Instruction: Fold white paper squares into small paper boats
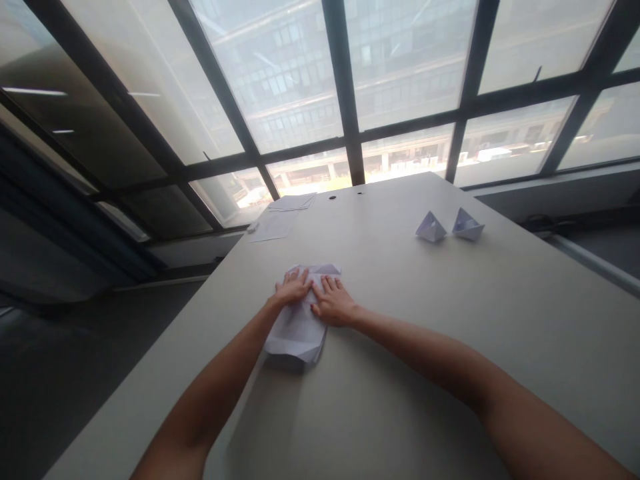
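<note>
A folded sheet of white paper [296,337] lies on the table in front of me, its near end lifted off the surface and its far edge creased. My left hand [293,288] rests flat on the paper's upper left part, fingers spread. Beside it, my right hand [333,301] presses on the paper's right side with its fingers stretched out. The two hands nearly meet over the middle of the sheet. Part of the paper is hidden beneath them.
Two folded paper shapes [431,228] stand at the far right of the white table [400,400]. Loose paper sheets [273,227] lie at the far left edge. Round holes [333,197] show near the table's far end, with large windows [405,60] beyond.
</note>
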`<state>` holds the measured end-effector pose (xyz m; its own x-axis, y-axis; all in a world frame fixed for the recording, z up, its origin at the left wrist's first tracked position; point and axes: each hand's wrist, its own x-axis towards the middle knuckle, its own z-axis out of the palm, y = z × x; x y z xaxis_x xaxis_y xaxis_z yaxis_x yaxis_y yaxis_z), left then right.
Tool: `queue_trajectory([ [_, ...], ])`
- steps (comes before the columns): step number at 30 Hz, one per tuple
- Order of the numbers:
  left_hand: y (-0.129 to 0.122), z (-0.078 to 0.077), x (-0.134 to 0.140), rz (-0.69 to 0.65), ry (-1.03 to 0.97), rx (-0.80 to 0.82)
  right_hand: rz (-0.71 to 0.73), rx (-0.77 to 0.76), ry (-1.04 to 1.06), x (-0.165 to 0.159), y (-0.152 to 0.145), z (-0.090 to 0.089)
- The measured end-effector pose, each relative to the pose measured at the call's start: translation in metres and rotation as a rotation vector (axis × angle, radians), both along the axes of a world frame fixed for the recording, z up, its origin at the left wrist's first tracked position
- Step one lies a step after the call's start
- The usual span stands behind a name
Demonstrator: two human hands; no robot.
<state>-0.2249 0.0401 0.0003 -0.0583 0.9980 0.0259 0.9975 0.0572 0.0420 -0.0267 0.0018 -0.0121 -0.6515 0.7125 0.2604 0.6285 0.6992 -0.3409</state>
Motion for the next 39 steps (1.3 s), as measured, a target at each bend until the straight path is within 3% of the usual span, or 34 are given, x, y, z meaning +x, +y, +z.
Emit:
queue_trajectory([
  [3,0.011,0.000,0.002,0.117,0.011,-0.054,-0.005,-0.007,-0.011,0.000,-0.002,0.003],
  [7,0.015,0.005,0.000,0.149,0.019,-0.090,-0.009,0.040,0.005,0.000,-0.023,0.006],
  [10,0.026,0.014,0.005,0.226,0.069,-0.156,0.184,0.076,0.020,-0.001,-0.045,0.004],
  [13,0.042,0.022,0.032,0.267,0.113,-0.125,0.219,0.069,0.037,-0.005,-0.056,0.000],
  [15,0.050,0.024,0.063,0.153,0.111,-0.038,0.230,0.086,0.069,-0.004,-0.057,-0.001],
  [18,0.055,0.021,0.116,-0.171,-0.022,0.091,0.369,0.107,0.142,0.011,-0.048,0.004],
  [21,0.050,0.015,0.154,-0.448,-0.276,0.172,0.628,0.035,0.198,0.058,-0.025,0.015],
  [22,0.048,0.011,0.161,-0.510,-0.368,0.216,0.634,-0.014,0.248,0.082,-0.012,0.018],
  [24,0.043,0.004,0.168,-0.542,-0.522,0.286,0.348,-0.045,0.386,0.136,0.017,0.023],
  [28,0.036,-0.009,0.169,-0.482,-0.677,0.273,-0.528,0.214,0.547,0.243,0.081,0.023],
  [30,0.034,-0.011,0.170,-0.472,-0.718,0.277,-0.747,0.268,0.503,0.279,0.106,0.018],
  [32,0.033,-0.012,0.170,-0.458,-0.737,0.287,-0.788,0.244,0.441,0.299,0.124,0.011],
  [34,0.033,-0.012,0.170,-0.451,-0.746,0.282,-0.733,0.192,0.399,0.307,0.136,0.006],
  [39,0.032,-0.010,0.171,-0.451,-0.818,0.298,-0.609,0.074,0.347,0.285,0.137,0.001],
])
